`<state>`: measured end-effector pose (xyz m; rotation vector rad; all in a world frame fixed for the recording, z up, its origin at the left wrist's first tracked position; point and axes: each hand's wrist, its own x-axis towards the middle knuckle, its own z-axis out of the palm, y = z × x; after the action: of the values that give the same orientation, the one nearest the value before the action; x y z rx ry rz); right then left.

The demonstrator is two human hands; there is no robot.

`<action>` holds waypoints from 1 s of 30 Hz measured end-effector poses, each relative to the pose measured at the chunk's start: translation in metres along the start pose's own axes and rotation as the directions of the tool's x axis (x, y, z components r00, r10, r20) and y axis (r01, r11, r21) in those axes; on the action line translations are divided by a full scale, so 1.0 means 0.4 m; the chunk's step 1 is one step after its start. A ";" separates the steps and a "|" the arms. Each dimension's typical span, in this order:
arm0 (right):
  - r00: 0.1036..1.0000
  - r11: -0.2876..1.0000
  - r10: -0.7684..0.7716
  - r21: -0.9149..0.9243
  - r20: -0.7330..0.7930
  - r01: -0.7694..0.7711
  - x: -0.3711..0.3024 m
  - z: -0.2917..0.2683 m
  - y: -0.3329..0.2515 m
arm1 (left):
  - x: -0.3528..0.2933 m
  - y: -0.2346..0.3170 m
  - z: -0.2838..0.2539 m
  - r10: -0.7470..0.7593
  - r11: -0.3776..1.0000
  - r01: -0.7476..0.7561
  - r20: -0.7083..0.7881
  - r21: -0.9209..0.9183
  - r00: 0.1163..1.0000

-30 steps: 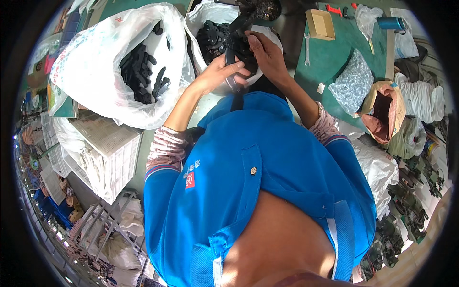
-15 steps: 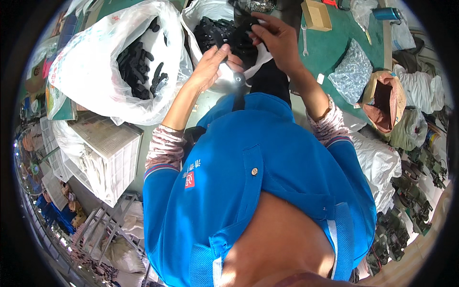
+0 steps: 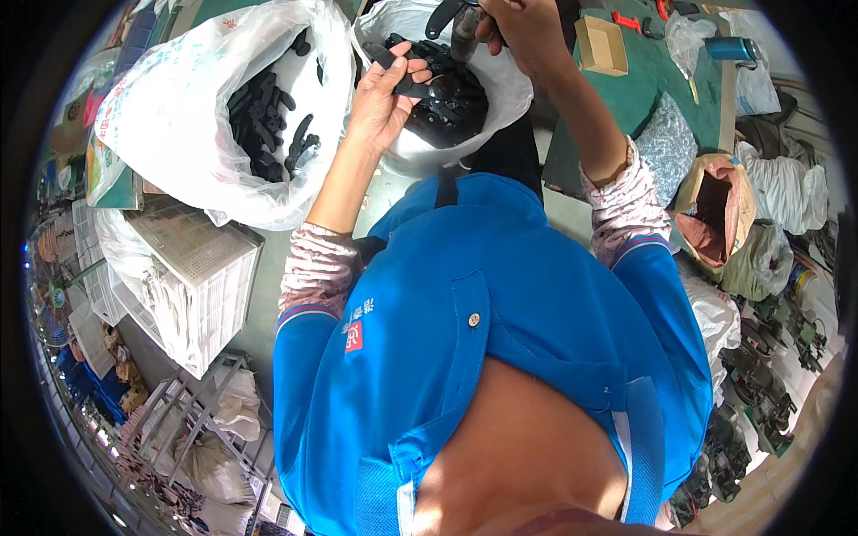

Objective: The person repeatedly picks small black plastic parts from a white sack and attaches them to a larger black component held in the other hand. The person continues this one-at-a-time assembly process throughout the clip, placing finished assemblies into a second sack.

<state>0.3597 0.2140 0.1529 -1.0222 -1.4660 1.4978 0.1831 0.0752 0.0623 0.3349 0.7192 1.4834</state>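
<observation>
My left hand [image 3: 380, 105] is closed on a black curved plastic part [image 3: 384, 58], which pokes out past the thumb above a white bag. My right hand [image 3: 525, 34], at the far edge of the view, wraps round a dark rounded handle-like thing [image 3: 465, 34]; its kind is hard to make out. Beside that thing is a flat black piece with a hole [image 3: 440, 18]; whether my right hand holds it too, I cannot tell. Beneath both hands, the open white bag [image 3: 511, 103] holds many black parts [image 3: 456, 121].
On the left a larger white plastic bag [image 3: 165, 125] lies open with similar black parts [image 3: 259, 116]. A white crate [image 3: 223, 295] stands nearer. On the green table [image 3: 617, 112] at right are a cardboard box [image 3: 601, 46], a blue can [image 3: 728, 48] and a clear bag [image 3: 666, 143].
My hands have moved apart: the right one up and to the right, the left one slightly left and away. More of the bag with black parts now shows between them.
</observation>
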 end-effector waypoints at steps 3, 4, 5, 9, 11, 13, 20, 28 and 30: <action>0.999 0.998 0.052 -0.032 0.011 -0.052 0.003 -0.004 0.006 | 0.027 0.001 0.004 -0.043 0.995 0.044 0.009 -0.095 0.999; 0.997 0.996 0.080 -0.046 0.016 -0.079 0.001 -0.004 0.005 | 0.034 0.000 0.004 -0.044 0.994 0.043 -0.003 -0.103 0.999; 0.998 0.998 0.060 -0.037 0.003 -0.060 -0.005 0.000 0.004 | 0.044 0.001 0.003 -0.044 0.993 0.042 -0.017 -0.109 0.999; 0.995 0.995 0.095 -0.026 0.041 -0.094 -0.103 0.001 0.064 | 0.052 -0.013 0.007 0.008 0.993 -0.019 -0.093 -0.119 0.996; 0.975 0.979 0.202 -0.020 0.094 -0.202 -0.173 -0.001 0.134 | 0.058 -0.026 0.002 0.027 0.983 -0.046 -0.108 -0.179 0.994; 0.955 0.943 0.291 0.152 0.055 -0.296 -0.244 0.026 0.186 | 0.057 -0.035 0.000 0.020 0.978 -0.032 -0.064 -0.205 0.998; 0.950 0.877 0.226 0.469 -0.215 -0.102 -0.204 0.002 0.248 | 0.015 -0.044 0.018 -0.056 0.998 0.059 -0.138 0.019 0.989; 0.997 0.909 0.066 0.410 0.032 -0.073 -0.283 0.053 0.195 | -0.035 -0.058 0.044 -0.054 0.996 0.038 -0.194 -0.086 0.979; 0.997 0.926 0.077 0.369 0.026 -0.082 -0.281 0.066 0.190 | -0.045 -0.065 0.027 -0.092 0.988 0.081 -0.081 -0.134 0.992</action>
<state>0.3764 0.0980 0.0794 -0.8498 -1.0995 1.7579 0.2115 0.0578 0.0585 0.1383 0.6940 1.4614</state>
